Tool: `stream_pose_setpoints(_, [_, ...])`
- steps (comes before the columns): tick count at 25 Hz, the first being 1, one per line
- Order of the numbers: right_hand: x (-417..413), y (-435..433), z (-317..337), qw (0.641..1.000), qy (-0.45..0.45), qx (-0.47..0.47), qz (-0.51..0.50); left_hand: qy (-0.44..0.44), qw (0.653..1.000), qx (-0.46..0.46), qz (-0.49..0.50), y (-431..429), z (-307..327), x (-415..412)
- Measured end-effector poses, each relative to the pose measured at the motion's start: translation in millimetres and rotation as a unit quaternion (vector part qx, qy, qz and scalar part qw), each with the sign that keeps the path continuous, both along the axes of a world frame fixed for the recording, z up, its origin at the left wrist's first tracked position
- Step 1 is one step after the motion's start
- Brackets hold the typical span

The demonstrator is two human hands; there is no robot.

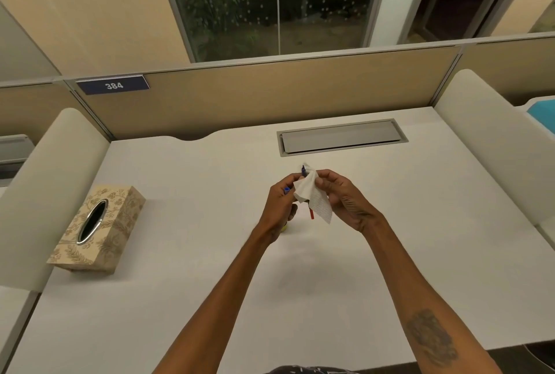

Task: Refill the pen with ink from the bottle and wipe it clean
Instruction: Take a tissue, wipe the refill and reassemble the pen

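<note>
Above the middle of the white desk [300, 283], both hands meet around a pen. My left hand [280, 202] grips the pen [303, 170], whose dark blue tip sticks up past the fingers; a blue piece shows in the palm. My right hand [339, 196] pinches a white tissue [313, 198] wrapped against the pen's upper part. A red end [311, 214] pokes out below the tissue. A small yellow thing [284, 227] peeks from under my left wrist; I cannot tell what it is. No ink bottle can be made out.
A floral tissue box [99, 228] with an oval metal slot lies at the desk's left. A grey cable hatch [342, 136] sits in the desk behind the hands. Cream side dividers [45, 193] and a beige back panel [270, 94] enclose the desk.
</note>
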State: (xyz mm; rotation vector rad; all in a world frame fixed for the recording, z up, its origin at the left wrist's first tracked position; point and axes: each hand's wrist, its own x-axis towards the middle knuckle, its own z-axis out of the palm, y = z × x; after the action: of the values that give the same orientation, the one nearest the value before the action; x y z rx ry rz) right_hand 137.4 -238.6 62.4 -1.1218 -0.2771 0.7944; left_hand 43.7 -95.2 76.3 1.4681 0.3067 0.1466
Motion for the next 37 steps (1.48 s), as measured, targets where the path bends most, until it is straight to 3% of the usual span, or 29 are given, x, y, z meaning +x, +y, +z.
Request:
stream_pose_setpoints(6, [4, 6, -5, 1.000, -0.002, 0.006, 0.010, -0.013, 0.999, 0.040, -0.012, 7, 5, 3])
stream_pose_setpoints(11, [9, 9, -4, 0.991, -0.068, -0.079, -0.089, -0.035, 0.999, 0.001, 0.030, 12, 4, 5])
stream_pose_setpoints(16, [17, 17, -2, 0.924, -0.171, -0.222, -0.260, -0.051, 0.993, 0.025, 0.103, 12, 5, 10])
stream_pose_setpoints(19, [16, 24, 1, 0.884, -0.231, -0.302, -0.274, -0.055, 0.992, 0.049, 0.100, 8, 7, 12])
stream_pose_setpoints(25, [9, 28, 18, 0.941, -0.190, -0.209, -0.188, -0.029, 0.990, 0.073, 0.115, 0, 8, 15])
stream_pose_setpoints(29, [6, 26, 24, 0.948, -0.174, -0.193, -0.183, -0.026, 0.989, 0.092, 0.112, -1, 5, 14])
stream_pose_setpoints(37, [4, 8, 31, 0.999, -0.004, 0.001, -0.045, -0.020, 0.990, 0.049, 0.132, 2, 8, 15])
